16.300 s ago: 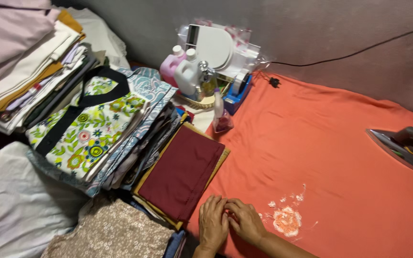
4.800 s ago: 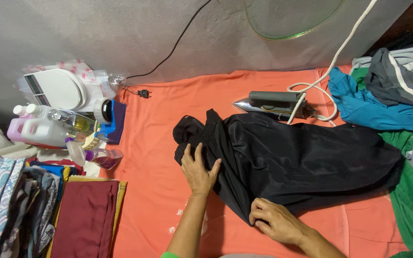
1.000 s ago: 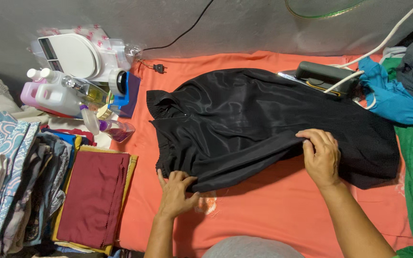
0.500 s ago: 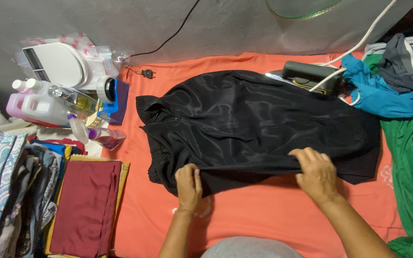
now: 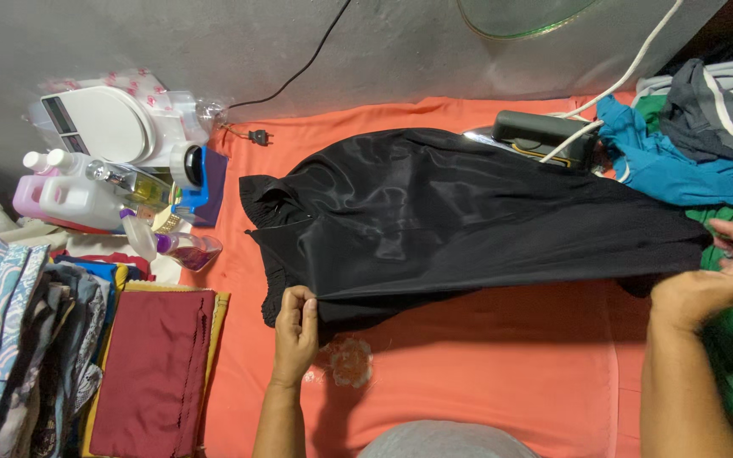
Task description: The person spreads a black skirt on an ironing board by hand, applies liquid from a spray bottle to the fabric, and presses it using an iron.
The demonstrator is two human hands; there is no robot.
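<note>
A shiny black garment (image 5: 460,212) lies stretched across the orange cloth-covered surface (image 5: 485,373), its gathered waistband toward the left. My left hand (image 5: 296,326) pinches the near edge of the garment by the waistband. My right hand (image 5: 710,276) grips the garment's far right end and holds it pulled taut. A dark clothes iron (image 5: 536,133) rests at the back edge, partly overlapped by the garment, with a white cord (image 5: 629,72) running up the wall.
Folded fabrics, topmost a maroon piece (image 5: 154,373), are stacked at the left. Plastic bottles (image 5: 78,191), a spray bottle (image 5: 167,246) and a white kitchen scale (image 5: 112,123) stand at the back left. Loose blue (image 5: 680,165), grey and green clothes pile at the right. A black plug (image 5: 256,136) lies near the wall.
My right hand slid rightward along the garment's lower edge to its far end, pulling it out long and flat. My left hand stayed near the waistband.
</note>
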